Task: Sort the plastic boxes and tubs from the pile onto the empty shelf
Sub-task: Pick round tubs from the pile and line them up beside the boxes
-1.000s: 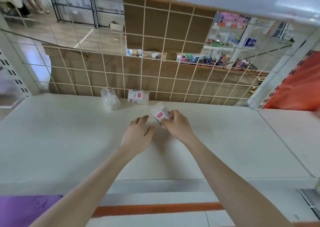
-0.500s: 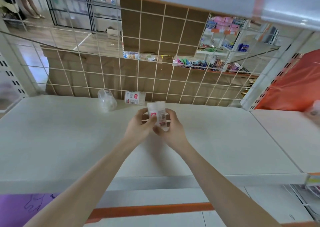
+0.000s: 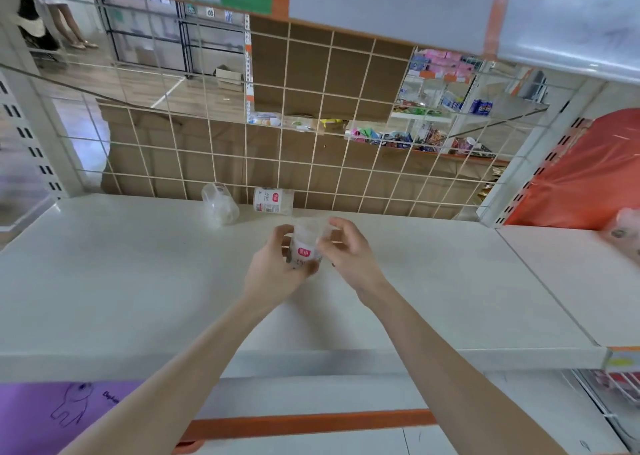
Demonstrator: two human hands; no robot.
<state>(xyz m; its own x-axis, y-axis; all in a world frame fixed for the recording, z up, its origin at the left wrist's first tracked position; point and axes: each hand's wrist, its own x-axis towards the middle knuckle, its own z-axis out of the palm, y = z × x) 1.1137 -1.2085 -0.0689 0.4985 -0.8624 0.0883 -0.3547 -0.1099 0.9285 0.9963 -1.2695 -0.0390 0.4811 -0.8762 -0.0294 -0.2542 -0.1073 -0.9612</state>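
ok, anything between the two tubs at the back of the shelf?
Nothing; head view shows bare shelf between the clear tub and the labelled tub.

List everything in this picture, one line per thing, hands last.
held tub: one, clear with a red label, above the middle of the shelf
labelled tub: one, clear with a white label, on its side at the back of the shelf
clear tub: one, clear, at the back, left of the labelled tub
shelf: one, white, under the tubs
wire grid: one, cream, behind the shelf
purple mat: one, purple with a line drawing, lower left, below the shelf
orange sheet: one, orange, far right
left hand: one, grips the held tub's lower part
right hand: one, pinches the held tub near its top
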